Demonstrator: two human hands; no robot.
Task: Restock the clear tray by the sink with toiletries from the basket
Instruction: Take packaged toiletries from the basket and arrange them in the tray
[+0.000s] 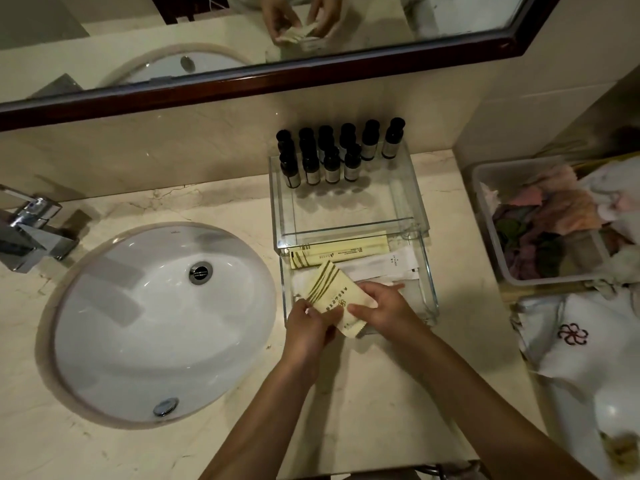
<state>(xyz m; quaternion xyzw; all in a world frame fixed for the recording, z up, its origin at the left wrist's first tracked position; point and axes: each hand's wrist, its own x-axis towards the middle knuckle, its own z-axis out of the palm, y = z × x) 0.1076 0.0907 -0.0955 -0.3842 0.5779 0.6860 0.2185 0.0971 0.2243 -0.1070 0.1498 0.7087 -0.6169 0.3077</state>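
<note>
A clear two-level tray [424, 216] stands on the counter right of the sink. Several small dark bottles [332, 164] line its raised back level. In the lower front level lie a long yellow packet [341, 249] and white packets [381, 263]. Both hands hold a cream packet with green stripes [337, 296] over the tray's front part: my left hand [308, 327] grips its lower left edge, my right hand [381, 303] pinches its right side. The basket [485, 216], a clear plastic tub with mixed pastel items, sits at the right.
A white oval sink [149, 323] with a chrome faucet [31, 226] fills the left of the marble counter. A dark-framed mirror [311, 76] runs along the back wall. A white cloth bag with a dark flower print [575, 341] lies at the right front.
</note>
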